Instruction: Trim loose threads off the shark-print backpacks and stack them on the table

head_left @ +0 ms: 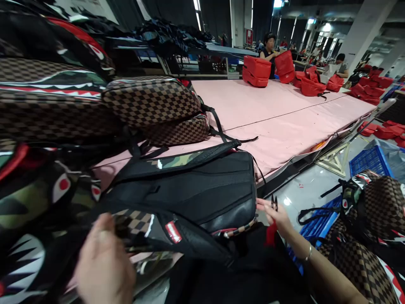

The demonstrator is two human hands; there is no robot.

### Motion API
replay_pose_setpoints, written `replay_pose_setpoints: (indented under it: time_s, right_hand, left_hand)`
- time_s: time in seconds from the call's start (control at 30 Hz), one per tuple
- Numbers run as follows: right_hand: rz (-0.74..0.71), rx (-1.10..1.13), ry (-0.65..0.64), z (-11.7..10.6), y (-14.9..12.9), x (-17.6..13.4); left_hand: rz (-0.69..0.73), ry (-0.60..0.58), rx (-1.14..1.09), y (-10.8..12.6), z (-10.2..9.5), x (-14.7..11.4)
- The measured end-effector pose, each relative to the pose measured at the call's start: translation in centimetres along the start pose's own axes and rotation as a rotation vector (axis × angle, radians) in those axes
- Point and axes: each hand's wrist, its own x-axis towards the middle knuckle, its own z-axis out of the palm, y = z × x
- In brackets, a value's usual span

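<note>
A backpack (202, 185) lies in front of me on the pink-covered table, its black padded back panel and shoulder straps facing up. Its checkered and camouflage strap patches and a small red label (173, 232) show. My right hand (276, 215) is at the bag's right end, fingertips against its edge. Small black thread snips (274, 203) are held in that hand, blades pointing up, with something red hanging below. My left hand (103, 261) is smeared by motion near the bag's lower left, beside the checkered strap; its grip is unclear.
Brown checkered backpacks (155, 101) are stacked on the left, with camouflage shark-face bags (28, 198) nearer me. Red bags (257, 69) stand at the table's far end, beside a person (268, 48). On the right, more backpacks (382, 207) lie over blue crates (370, 160).
</note>
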Motion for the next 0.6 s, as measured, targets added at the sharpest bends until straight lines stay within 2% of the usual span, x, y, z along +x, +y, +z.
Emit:
replay_pose_setpoints:
  time_s: [0.1,0.2,0.27,0.43,0.53,0.6]
  right_hand:
    - [0.036,0.005,-0.099,3.6,1.7,-0.8]
    - [0.039,-0.017,-0.205,6.0,2.9,-1.4]
    - [0.03,-0.039,-0.252,6.8,3.4,-1.7]
    - [-0.024,-0.114,-0.32,7.1,3.6,-2.6]
    - [-0.117,-0.244,-0.407,7.3,3.1,-3.8]
    - [-0.179,-0.331,-0.494,7.9,2.8,-4.9]
  left_hand:
    - [-0.014,-0.003,0.028,0.0,-0.9,-3.3]
    - [-0.004,0.045,0.109,-0.4,-3.4,-5.8]
    - [-0.062,0.07,0.141,-0.9,-5.3,-6.7]
    - [-0.39,0.161,0.049,-3.5,-8.9,-7.9]
    - [-0.61,0.196,-0.054,-6.4,-9.7,-8.6]
    - [-0.703,0.174,-0.089,-8.5,-10.0,-9.2]
